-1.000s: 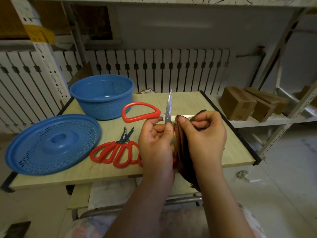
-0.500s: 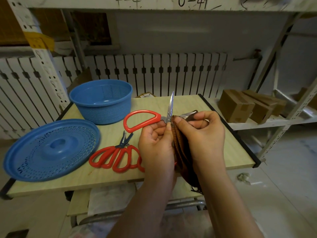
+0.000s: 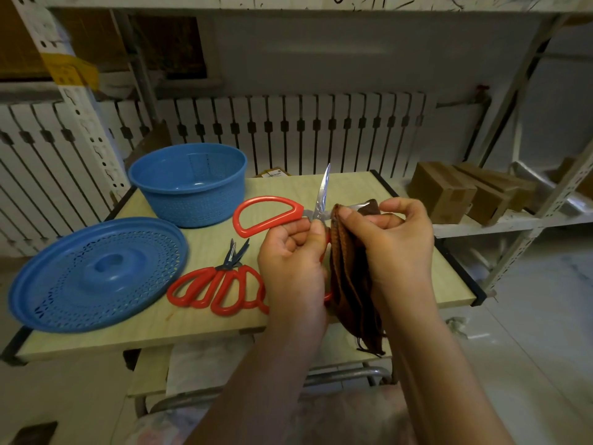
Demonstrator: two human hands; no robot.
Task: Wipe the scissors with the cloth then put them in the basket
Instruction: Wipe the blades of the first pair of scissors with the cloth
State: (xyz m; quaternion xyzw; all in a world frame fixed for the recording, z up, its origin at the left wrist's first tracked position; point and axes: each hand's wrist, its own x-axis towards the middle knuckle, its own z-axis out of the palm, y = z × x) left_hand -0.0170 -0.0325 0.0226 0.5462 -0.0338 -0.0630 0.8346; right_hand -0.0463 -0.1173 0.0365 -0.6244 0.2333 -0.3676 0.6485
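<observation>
Above the near edge of the table (image 3: 417,277) we see the left hand (image 3: 290,264) curled round the red-handled scissors (image 3: 269,215) near their pivot, thumb up against the metal. The right hand (image 3: 393,244) pinches a folded brown cloth (image 3: 349,284) over one blade, fingers and thumb closed on the fabric, the rest of the cloth hanging down between the two wrists. The scissors are held spread wide: one bare blade runs nearly upright, its tip pointing up and away from us, while the other lies roughly level toward the right, wrapped in the cloth so that only a glint of it shows. One D-shaped red loop juts out left of the left hand; the other is mostly hidden behind that hand. On the pale wooden tabletop, just left of the left hand, lies a heap of small red-handled scissors (image 3: 218,289), dark blades pointing away from us. Farther left rests a perforated blue lid (image 3: 96,274), and behind it stands the blue basket (image 3: 187,184), well apart from the held pair. White slatted panelling lines the wall behind, with metal shelving to the right carrying cardboard boxes (image 3: 442,191), over a light tiled floor.
</observation>
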